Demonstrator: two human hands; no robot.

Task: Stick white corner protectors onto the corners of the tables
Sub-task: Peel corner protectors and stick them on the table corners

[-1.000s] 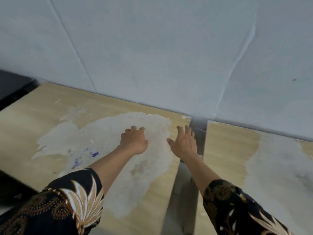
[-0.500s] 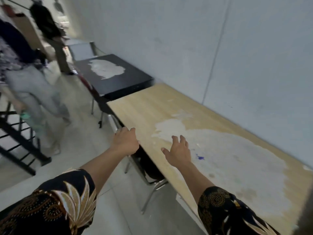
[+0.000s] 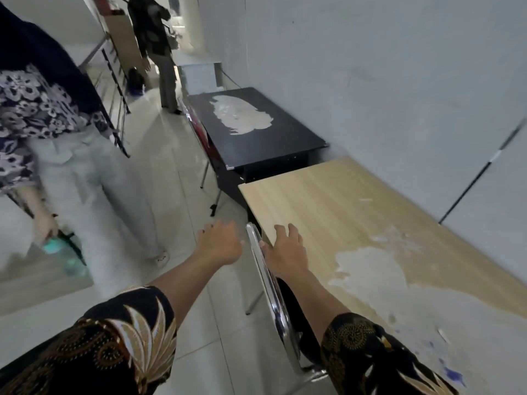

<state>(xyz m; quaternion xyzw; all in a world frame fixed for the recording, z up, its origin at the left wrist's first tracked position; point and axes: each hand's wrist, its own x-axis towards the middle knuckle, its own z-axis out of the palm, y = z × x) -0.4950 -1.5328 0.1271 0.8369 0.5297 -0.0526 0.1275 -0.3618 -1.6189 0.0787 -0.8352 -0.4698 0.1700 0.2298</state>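
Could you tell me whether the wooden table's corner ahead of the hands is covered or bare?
Bare: that wooden table corner shows only plain wood, nothing white.

The passer-by (image 3: 65,155) at left was smeared by motion and cut off by the top and left edges. The teal thing (image 3: 54,247) in that person's hand was too blurred to name. The far person (image 3: 155,44) lost the head to the top edge. The wood table (image 3: 356,212) ran out past the right and bottom edges. Beyond its chrome frame, the chair (image 3: 266,280) was hidden by the right forearm (image 3: 310,295) and the table. The left hand (image 3: 221,243) showed only its back, so any load could not be told.
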